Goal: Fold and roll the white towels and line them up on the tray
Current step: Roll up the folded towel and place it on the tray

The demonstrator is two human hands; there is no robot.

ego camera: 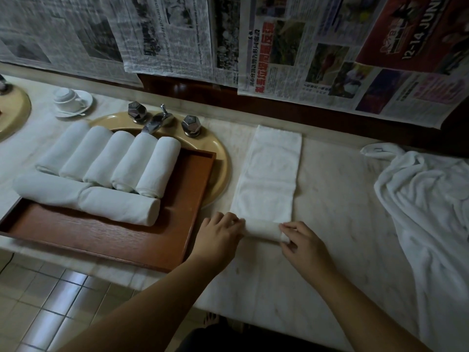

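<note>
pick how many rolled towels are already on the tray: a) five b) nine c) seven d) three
c: the wooden tray carries a back row of five rolled towels and two more rolled towels lying end to end in front, while both hands work on another towel on the counter.

Dim and murky throughout, with soft, faint shadows. Slight glare on the floor tiles (68,283) near left and on the tap (154,120). Soft focus on the hands; wide-angle bending of the newspapers (304,47) toward far edges.
</note>
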